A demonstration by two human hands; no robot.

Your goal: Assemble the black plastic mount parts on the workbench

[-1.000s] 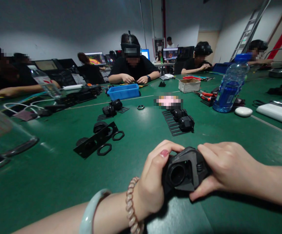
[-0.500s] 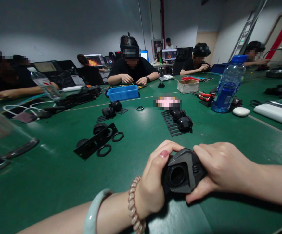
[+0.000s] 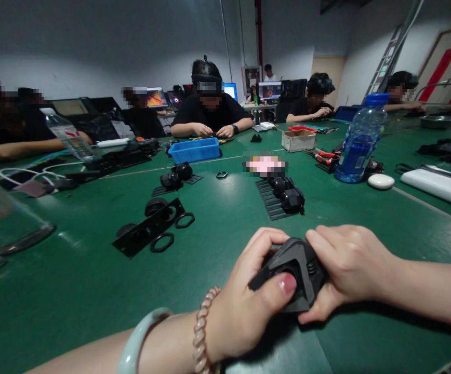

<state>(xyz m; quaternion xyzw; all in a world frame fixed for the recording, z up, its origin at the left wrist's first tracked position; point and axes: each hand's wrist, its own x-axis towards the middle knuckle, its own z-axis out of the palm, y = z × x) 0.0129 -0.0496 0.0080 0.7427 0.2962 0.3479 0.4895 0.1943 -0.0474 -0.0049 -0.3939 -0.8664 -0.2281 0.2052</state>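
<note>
Between four and five o'clock in my view I have a dark-grey adjustable wrench (image 3: 305,283), its head facing me, jaws pointing toward roughly eight o'clock, the ribbed adjusting screw at three. Between the jaws sits a black round part (image 3: 290,270), its hole partly hidden under the thumb of my left grip (image 3: 262,296). My right grip (image 3: 346,267) clasps the wrench's three-o'clock side.

On the green bench (image 3: 213,218), an open rectangular blue plastic bin (image 3: 196,152) sits before a black-clad co-worker (image 3: 212,114), a small open-topped pale box (image 3: 299,143) stands right of the bin, and a blue-capped clear plastic bottle (image 3: 358,143) stands near a smooth white oval object (image 3: 380,181).
</note>
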